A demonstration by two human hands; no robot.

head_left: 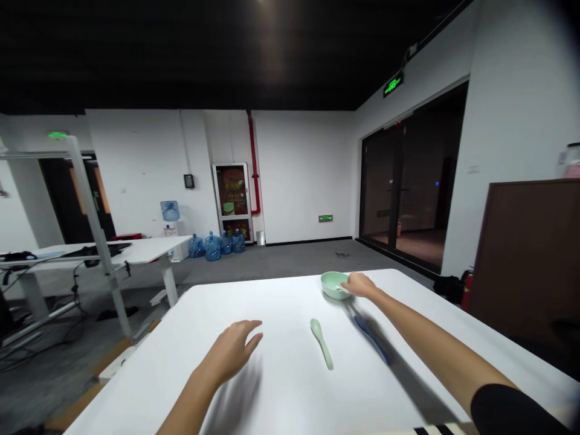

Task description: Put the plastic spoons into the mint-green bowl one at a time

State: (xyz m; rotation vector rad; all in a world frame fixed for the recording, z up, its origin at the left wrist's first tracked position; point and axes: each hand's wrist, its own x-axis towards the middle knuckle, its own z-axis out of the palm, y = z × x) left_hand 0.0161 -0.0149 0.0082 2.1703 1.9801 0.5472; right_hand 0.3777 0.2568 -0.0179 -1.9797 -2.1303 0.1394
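Right hand (361,284) at the far green bowl (333,286); I can't tell its grip. Left hand (233,350) loose, fingers parted, left of the spoon (322,344).

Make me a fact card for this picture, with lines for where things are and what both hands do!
Surface: white table with rounded corners
Near far edge: round, pale green bowl
Middle: pale green spoon, lying flat
Right of spoon: long, blue-handled utensil, far end blurred
Left side: left hand, fingers apart, holding nothing
Right side: right hand, at bowl's right rim; grip unclear
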